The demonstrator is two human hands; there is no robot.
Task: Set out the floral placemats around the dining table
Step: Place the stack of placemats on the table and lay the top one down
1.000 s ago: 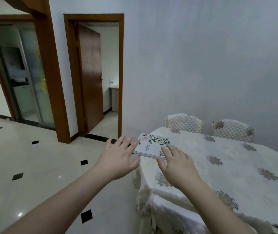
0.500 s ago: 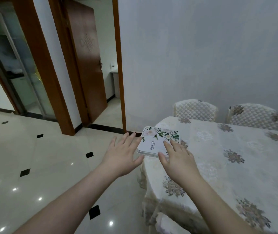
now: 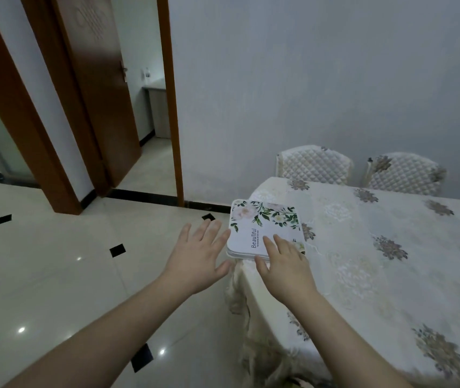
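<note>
A stack of white floral placemats [image 3: 262,228], printed with green leaves and the word "Beautiful", lies on the near left corner of the dining table [image 3: 368,261], which wears a cream flowered cloth. My right hand [image 3: 284,261] rests with spread fingers on the stack's near right corner, thumb at its front edge. My left hand [image 3: 198,256] is open beside the stack's left edge, fingertips almost touching it, hovering off the table over the floor.
Two quilted cream chairs [image 3: 315,165] [image 3: 403,172] stand at the table's far side against the grey wall. An open brown door [image 3: 97,88] and doorway lie to the left. Glossy tiled floor [image 3: 55,275] spreads left of the table.
I have come closer to the table and the view has tilted down. Both hands stay at the stack, the left hand nearer its edge, the right fingers further onto it.
</note>
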